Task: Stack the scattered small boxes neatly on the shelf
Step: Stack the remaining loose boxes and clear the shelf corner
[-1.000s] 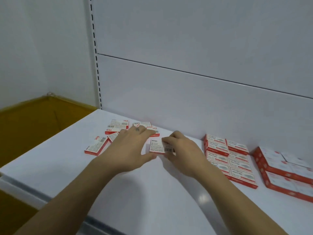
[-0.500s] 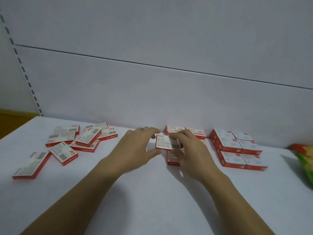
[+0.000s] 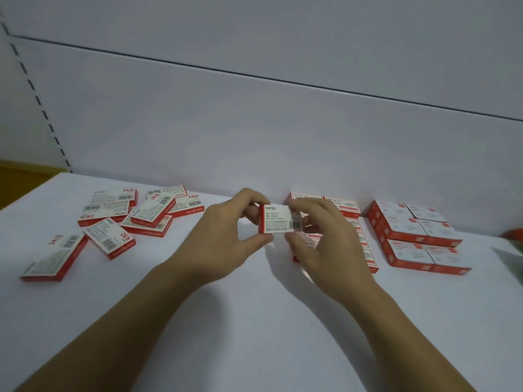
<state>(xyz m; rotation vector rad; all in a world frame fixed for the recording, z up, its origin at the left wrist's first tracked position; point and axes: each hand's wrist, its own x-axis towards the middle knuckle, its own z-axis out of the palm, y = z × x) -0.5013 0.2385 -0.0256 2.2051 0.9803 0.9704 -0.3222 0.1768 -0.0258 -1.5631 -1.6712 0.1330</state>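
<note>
A small white box with red edges [image 3: 278,219] is held up off the shelf [image 3: 254,321], roughly over the middle of its depth, with its printed, barcoded face turned towards the camera. The left grip [image 3: 223,239], a bare hand, pinches the box's left end, thumb under the lower corner and fingers curled over the top. The right grip [image 3: 328,250] closes on the right end, its fingers curled round that side and partly covering the barcode. Just behind the right grip, against the shelf's back edge, stands a tidy block of boxes [image 3: 341,206], mostly hidden by the hand. Further towards the right edge is a second neat block [image 3: 413,233], in rows and more than one layer high. Towards the back left corner lies a loose heap of boxes [image 3: 135,216], some overlapping and tilted at different angles, with "24/6" readable on several. One more box [image 3: 55,257] lies alone, flat, nearer the left edge and apart from the heap. A plain pale back panel [image 3: 254,123] rises behind the shelf, with a slotted upright [image 3: 36,100] at its left. At the far right edge a blurred green and red object [image 3: 513,239] just shows.
</note>
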